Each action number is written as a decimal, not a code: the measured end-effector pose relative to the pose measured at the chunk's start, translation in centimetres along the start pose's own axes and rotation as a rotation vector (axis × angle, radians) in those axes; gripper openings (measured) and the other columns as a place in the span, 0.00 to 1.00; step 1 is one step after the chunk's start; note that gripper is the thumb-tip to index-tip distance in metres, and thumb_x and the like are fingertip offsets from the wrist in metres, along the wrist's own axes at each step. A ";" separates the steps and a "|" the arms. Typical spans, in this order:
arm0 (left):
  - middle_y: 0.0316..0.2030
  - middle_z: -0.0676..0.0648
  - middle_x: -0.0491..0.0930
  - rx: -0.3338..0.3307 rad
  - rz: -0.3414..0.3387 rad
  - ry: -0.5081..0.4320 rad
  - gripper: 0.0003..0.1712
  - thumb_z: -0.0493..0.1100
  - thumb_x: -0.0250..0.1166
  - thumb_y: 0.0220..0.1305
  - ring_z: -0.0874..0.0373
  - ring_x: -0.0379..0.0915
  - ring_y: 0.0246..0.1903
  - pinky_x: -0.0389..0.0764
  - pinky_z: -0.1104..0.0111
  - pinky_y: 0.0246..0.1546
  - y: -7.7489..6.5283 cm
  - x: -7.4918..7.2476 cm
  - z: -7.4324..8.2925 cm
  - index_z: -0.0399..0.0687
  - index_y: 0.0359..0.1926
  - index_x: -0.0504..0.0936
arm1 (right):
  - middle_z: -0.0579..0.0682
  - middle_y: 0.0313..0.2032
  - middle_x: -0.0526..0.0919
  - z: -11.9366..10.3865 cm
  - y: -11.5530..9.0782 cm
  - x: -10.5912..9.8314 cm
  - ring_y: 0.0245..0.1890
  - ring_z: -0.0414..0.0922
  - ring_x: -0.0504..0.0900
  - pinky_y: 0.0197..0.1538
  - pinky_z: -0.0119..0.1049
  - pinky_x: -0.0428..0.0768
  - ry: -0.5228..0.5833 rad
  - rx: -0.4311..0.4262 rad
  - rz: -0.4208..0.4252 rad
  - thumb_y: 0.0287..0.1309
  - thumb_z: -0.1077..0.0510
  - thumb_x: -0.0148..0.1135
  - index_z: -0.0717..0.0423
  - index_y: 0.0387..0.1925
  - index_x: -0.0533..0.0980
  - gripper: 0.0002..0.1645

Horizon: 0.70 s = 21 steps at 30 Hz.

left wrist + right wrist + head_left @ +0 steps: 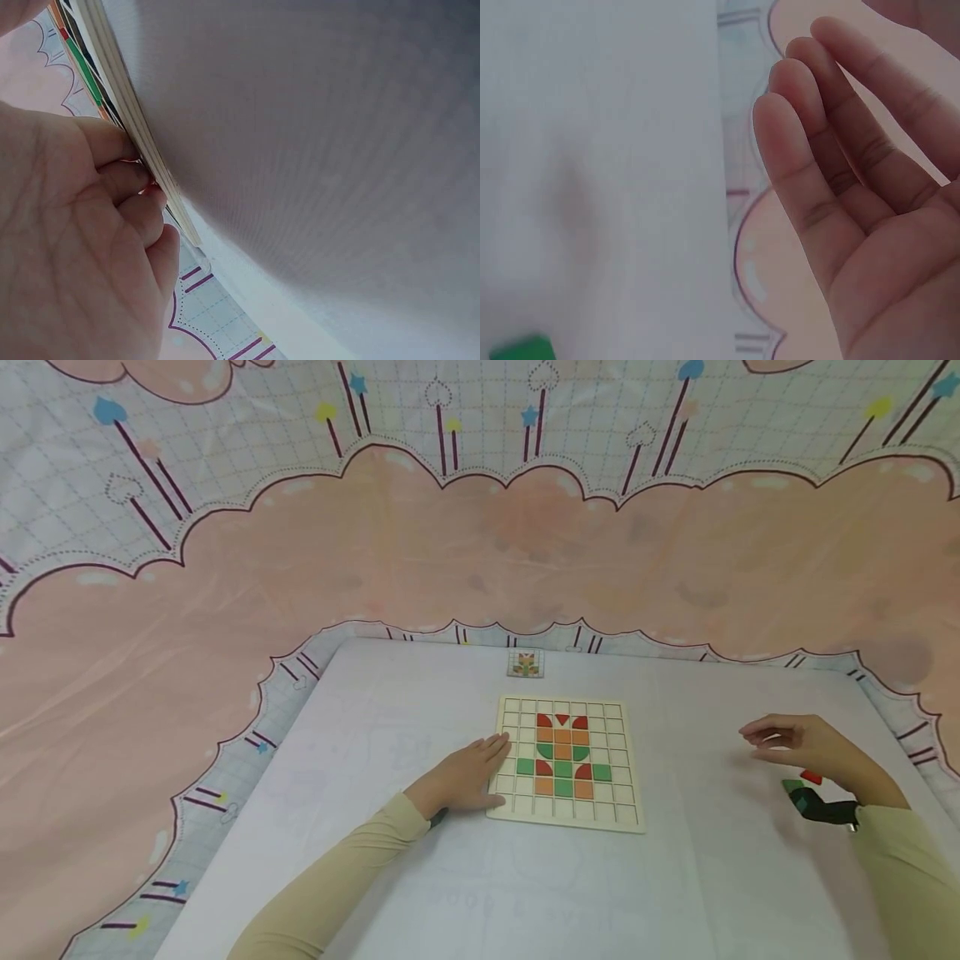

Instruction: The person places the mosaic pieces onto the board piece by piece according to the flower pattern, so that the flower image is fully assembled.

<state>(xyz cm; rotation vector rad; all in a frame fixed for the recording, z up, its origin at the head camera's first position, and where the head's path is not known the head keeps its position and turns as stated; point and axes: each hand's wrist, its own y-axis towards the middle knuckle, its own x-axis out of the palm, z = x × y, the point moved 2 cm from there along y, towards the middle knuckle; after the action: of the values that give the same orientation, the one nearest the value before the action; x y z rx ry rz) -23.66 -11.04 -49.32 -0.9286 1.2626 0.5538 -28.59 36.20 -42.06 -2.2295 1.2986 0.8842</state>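
A square wooden grid board (628, 806) lies on the white table, with red, orange and green mosaic tiles (562, 752) set in a symmetrical pattern on it. My left hand (465, 774) rests at the board's left edge, fingers and thumb spread along it. From the left wrist, the fingertips meet the pale side of the board. To the right of the board, my right hand (813, 743) hovers over the table with nothing in it. Its fingers (784, 139) are extended and gently bent in the right wrist view.
Beneath my right wrist lie a red tile (811, 776) and a green tile (792, 786), partly covered by the black wrist strap (825, 810). Behind the board, a small card (526, 663) shows a similar pattern. A printed cloth (480, 552) surrounds the table.
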 end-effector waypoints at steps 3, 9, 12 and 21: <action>0.75 0.45 0.41 -0.002 0.001 -0.001 0.50 0.67 0.51 0.63 0.55 0.37 0.74 0.47 0.64 0.74 0.0 0.0 0.0 0.42 0.74 0.44 | 0.19 0.37 0.76 1.2 -1.0 -0.9 0.38 0.24 0.78 0.36 0.16 0.76 -0.015 0.066 0.033 0.56 0.61 0.64 0.63 0.47 0.77 0.17; 0.75 0.45 0.40 -0.004 0.003 -0.010 0.50 0.66 0.51 0.63 0.55 0.37 0.74 0.47 0.64 0.74 0.0 0.1 0.0 0.42 0.74 0.43 | 0.16 0.37 0.73 4.4 -2.7 -1.9 0.35 0.19 0.75 0.33 0.16 0.75 -0.024 0.132 0.073 0.58 0.60 0.63 0.66 0.48 0.75 0.18; 0.75 0.45 0.40 -0.005 -0.001 -0.011 0.50 0.66 0.51 0.63 0.55 0.36 0.74 0.47 0.64 0.74 0.1 0.2 -0.1 0.42 0.74 0.43 | 0.14 0.37 0.71 6.0 -3.3 -2.3 0.34 0.20 0.74 0.33 0.14 0.73 -0.015 0.144 0.086 0.59 0.59 0.61 0.69 0.51 0.73 0.21; 0.75 0.45 0.40 -0.010 -0.010 -0.021 0.51 0.66 0.52 0.63 0.54 0.36 0.74 0.46 0.64 0.74 0.0 -0.2 0.1 0.41 0.74 0.43 | 0.15 0.35 0.68 10.7 -5.1 -2.9 0.33 0.11 0.66 0.30 0.14 0.74 -0.018 0.239 0.164 0.61 0.53 0.60 0.72 0.53 0.70 0.27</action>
<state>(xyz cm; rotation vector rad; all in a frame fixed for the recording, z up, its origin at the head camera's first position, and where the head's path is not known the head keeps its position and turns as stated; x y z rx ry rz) -23.62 -10.95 -49.10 -0.9353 1.2370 0.5610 -28.55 47.13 -47.46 -1.9497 1.5104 0.7587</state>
